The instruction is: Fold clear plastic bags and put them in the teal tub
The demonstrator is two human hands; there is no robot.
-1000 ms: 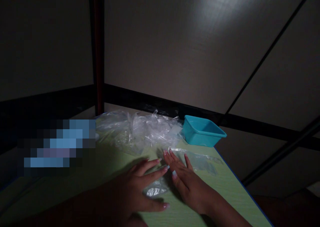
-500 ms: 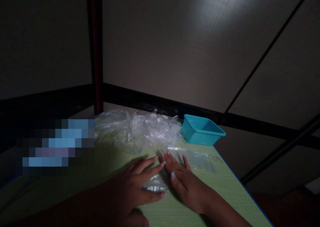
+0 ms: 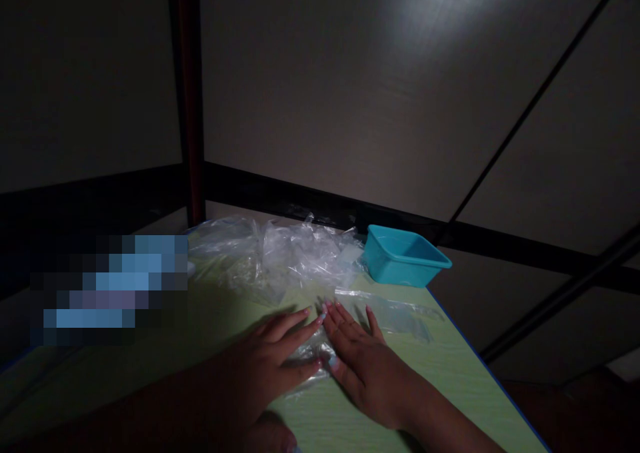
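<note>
Both my hands lie flat on a clear plastic bag (image 3: 306, 358) in the middle of a green table (image 3: 465, 386). My left hand (image 3: 270, 363) has its fingers stretched out over the bag's left part. My right hand (image 3: 357, 363) presses down beside it, fingers spread, fingertips almost touching the left hand's. Only a small crumpled patch of the bag shows between the two hands. The scene is dim.
A heap of clear plastic bags (image 3: 280, 253) lies at the far side of the table. A turquoise tub (image 3: 404, 256) stands at the far right corner. Another flat clear bag (image 3: 400, 313) lies right of my right hand. Dark wall panels rise behind.
My hands have drawn closer together over the bag, so less of it shows between them. The view has shifted slightly.
</note>
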